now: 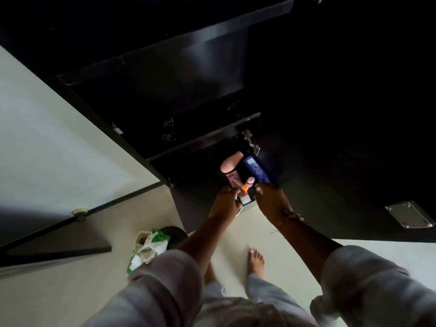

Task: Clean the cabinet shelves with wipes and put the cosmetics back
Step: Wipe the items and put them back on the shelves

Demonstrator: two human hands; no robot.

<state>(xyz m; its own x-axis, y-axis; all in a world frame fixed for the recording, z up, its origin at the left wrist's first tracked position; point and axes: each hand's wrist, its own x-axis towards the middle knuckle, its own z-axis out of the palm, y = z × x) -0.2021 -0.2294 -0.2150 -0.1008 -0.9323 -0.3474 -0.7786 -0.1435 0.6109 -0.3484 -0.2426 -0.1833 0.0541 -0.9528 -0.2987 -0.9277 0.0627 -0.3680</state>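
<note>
Black cabinet shelf [188,143] is apparently being restocked: left hand [225,201] and right hand [271,200] are clutching bunched cosmetics [253,169] mid-frame; next comes setting them upright.

Single view: head-worn wide-angle camera. Faces forward and steeply down, frame rolled sideways. Close range: sleeves [165,279] at bottom edge, left hand [225,201] and right hand [271,199] with cosmetics [256,171] mid-frame. Cabinet [165,79] fills top, floor [236,234] below.
</note>
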